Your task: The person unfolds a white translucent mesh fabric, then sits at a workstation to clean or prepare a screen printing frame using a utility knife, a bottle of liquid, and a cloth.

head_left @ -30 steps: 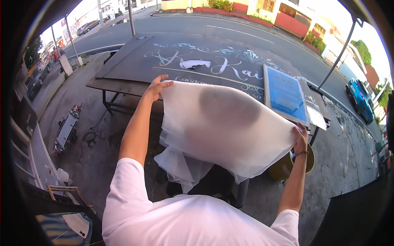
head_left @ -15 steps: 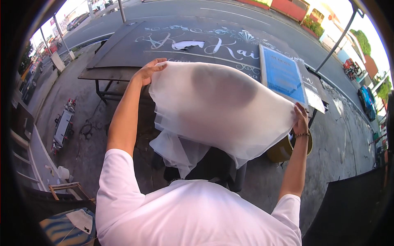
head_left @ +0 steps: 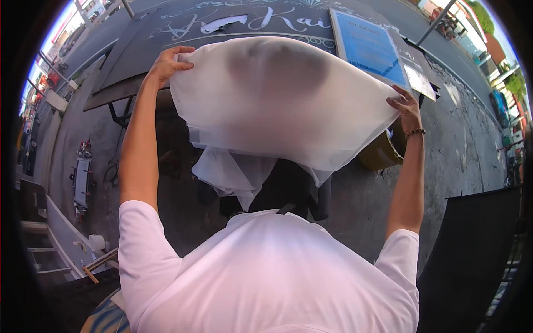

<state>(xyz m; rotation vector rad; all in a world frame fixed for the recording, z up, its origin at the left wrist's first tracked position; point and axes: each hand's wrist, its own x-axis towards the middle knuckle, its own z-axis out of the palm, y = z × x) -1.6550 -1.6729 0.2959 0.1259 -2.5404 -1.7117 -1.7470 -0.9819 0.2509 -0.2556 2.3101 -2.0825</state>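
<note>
A sheer white fabric [head_left: 261,105] is stretched between my hands, its lower part hanging in folds over my lap. My left hand [head_left: 169,65] pinches its upper left corner between thumb and fingers. At the right corner, my right hand [head_left: 406,108], with a beaded bracelet at the wrist, grips the edge the same way. Dark round shapes show blurred through the cloth; I cannot tell what they are. Beyond the fabric lies a large black signboard [head_left: 133,58] with white lettering and scrollwork, resting on a table [head_left: 97,99]. A blue framed panel [head_left: 369,44] lies on its right part.
A yellowish bucket [head_left: 380,155] stands below my right hand. On the ground at left lies a long metal device [head_left: 83,180]. A black panel [head_left: 472,244] rises at the lower right, and a wooden frame [head_left: 100,263] sits at the lower left. A road passes behind the table.
My hands have moved a little farther apart, still holding the fabric, which is pulled wider. The whole view has tilted down, so the table and signboard sit higher in the picture.
</note>
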